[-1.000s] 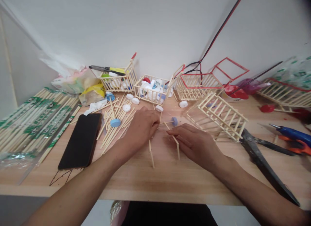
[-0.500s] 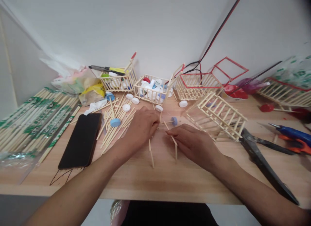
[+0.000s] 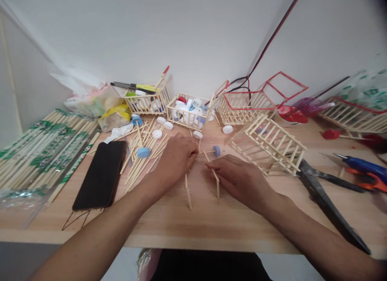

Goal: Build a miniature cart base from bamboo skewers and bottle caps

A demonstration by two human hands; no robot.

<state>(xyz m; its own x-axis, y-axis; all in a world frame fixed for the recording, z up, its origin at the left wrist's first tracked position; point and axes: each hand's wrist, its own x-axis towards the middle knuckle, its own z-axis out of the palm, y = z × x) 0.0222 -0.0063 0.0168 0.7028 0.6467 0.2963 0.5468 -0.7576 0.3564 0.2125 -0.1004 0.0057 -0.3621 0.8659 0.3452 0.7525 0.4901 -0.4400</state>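
Both my hands are low over the middle of the wooden table. My left hand (image 3: 179, 154) is closed on a thin wooden stick (image 3: 188, 192) whose jointed lower end points toward the near edge; its fingertips are partly hidden. Just to its right, my right hand (image 3: 242, 178) pinches an angled wooden stick piece (image 3: 215, 174), made of a long stick with a short one at its end. Between and beyond the fingers lies a stick with a blue bottle cap (image 3: 216, 150) on its end. Whether these pieces touch one another I cannot tell.
Loose sticks (image 3: 145, 164), a light-blue cap (image 3: 143, 152) and a black phone (image 3: 101, 175) lie left, beside wrapped chopsticks (image 3: 36, 152). Stick-built carts (image 3: 193, 123) stand along the wall. Toward the right are a stick frame (image 3: 275, 142), dark shears (image 3: 329, 210) and a blue glue gun (image 3: 359, 164).
Almost nothing differs. My right hand and its angled stick piece have shifted very slightly left; the left hand stays in place.
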